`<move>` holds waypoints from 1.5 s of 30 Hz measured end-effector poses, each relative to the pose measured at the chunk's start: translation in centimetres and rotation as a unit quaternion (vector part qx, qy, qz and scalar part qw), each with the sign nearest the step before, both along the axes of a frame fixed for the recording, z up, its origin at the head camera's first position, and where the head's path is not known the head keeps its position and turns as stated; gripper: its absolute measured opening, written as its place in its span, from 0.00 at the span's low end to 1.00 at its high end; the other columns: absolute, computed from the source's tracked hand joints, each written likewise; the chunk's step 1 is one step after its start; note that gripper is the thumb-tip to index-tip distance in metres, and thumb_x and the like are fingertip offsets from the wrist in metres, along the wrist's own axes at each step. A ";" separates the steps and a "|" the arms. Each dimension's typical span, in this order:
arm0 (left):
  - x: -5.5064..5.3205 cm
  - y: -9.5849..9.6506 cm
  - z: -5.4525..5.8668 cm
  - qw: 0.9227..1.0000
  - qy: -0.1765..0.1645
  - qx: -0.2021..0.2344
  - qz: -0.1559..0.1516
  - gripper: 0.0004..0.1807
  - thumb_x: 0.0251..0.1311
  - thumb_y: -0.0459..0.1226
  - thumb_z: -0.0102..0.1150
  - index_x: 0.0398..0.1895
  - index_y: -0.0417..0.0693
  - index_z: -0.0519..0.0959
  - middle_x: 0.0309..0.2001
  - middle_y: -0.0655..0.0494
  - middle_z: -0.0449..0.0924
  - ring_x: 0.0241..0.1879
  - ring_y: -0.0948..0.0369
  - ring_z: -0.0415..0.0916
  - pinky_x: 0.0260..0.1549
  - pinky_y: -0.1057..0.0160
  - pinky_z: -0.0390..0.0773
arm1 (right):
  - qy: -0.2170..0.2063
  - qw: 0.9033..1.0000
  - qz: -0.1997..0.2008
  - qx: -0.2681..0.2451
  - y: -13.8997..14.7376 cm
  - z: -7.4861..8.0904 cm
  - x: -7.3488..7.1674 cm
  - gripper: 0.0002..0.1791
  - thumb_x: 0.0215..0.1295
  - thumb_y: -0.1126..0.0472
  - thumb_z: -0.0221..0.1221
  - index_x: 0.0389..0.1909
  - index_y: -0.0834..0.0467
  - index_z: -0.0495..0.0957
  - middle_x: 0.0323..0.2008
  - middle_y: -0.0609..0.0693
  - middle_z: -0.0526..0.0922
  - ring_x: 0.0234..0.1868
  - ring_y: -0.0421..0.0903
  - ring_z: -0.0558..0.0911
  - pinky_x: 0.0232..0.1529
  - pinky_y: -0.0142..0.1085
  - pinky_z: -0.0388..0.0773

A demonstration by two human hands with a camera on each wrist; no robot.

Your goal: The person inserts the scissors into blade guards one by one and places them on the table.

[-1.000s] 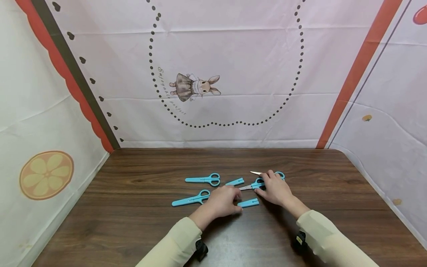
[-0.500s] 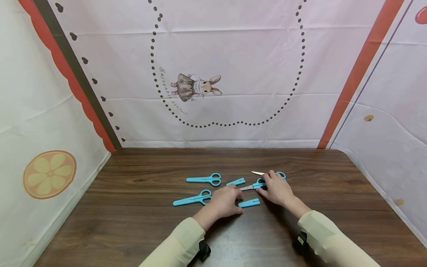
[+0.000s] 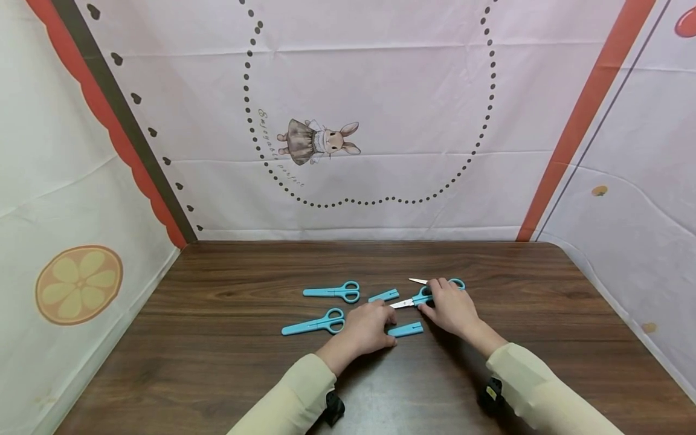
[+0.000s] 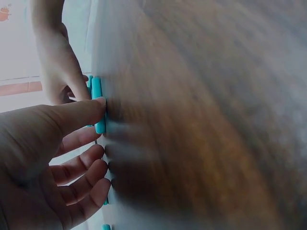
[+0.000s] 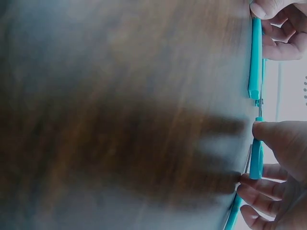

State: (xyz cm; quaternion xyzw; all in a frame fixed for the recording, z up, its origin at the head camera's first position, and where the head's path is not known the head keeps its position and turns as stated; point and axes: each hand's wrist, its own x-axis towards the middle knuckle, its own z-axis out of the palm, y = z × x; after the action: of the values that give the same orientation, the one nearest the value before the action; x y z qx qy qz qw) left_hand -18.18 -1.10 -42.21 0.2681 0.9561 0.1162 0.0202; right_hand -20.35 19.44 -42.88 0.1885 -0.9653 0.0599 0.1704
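My left hand (image 3: 368, 329) rests low over the table with its thumb and index finger around the left end of the near blue scissors cover (image 3: 406, 330). Its other fingers are spread apart in the left wrist view. My right hand (image 3: 448, 307) grips the blue handle of an uncovered pair of scissors (image 3: 403, 303), thumb on the near side; the blades point left toward my left fingers. Just beyond, a second uncovered pair of scissors (image 3: 417, 281) lies partly hidden under my right fingers. Another blue cover (image 3: 383, 295) lies behind my left hand.
Two pairs of blue scissors in their covers lie at the left: the farther covered scissors (image 3: 331, 292) and the nearer covered scissors (image 3: 312, 324), whose handles almost reach my left hand. The brown wooden table (image 3: 228, 374) ends at printed cloth walls (image 3: 370, 121).
The blades of the gripped scissors have turned slightly and show wider and brighter. Both hands stay in about the same place.
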 end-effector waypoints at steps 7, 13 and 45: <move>0.0 0.5 0.2 1.000 -0.010 -0.005 0.003 0.14 0.46 0.48 0.69 0.37 0.59 0.81 0.32 0.63 0.74 0.30 0.65 0.72 0.25 0.65 0.71 | -0.003 1.000 -0.004 -0.001 0.0 0.0 -0.1 0.24 0.51 0.51 0.67 0.40 0.65 0.74 0.31 0.55 0.75 0.31 0.52 0.77 0.31 0.44 0.75; 0.0 0.6 0.2 1.000 -0.021 -0.002 0.010 0.13 0.47 0.48 0.69 0.37 0.59 0.80 0.31 0.64 0.74 0.30 0.66 0.71 0.24 0.65 0.71 | -0.007 1.000 -0.008 -0.002 0.0 0.0 -0.1 0.26 0.51 0.50 0.66 0.42 0.66 0.74 0.32 0.56 0.76 0.32 0.53 0.77 0.32 0.45 0.75; 0.2 0.4 0.2 0.999 0.020 -0.018 -0.022 0.08 0.50 0.44 0.66 0.35 0.58 0.84 0.30 0.64 0.77 0.31 0.67 0.75 0.23 0.67 0.72 | 0.020 1.000 0.006 0.010 -0.1 -0.3 0.4 0.26 0.50 0.50 0.66 0.42 0.65 0.74 0.30 0.55 0.75 0.30 0.52 0.77 0.31 0.44 0.74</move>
State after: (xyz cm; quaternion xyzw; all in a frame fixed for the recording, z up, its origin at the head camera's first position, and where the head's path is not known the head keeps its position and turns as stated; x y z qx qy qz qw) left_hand -17.95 -0.73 -41.97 0.2907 0.9523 0.0926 0.0083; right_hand -19.99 19.35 -43.14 0.1970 -0.9613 0.0471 0.1869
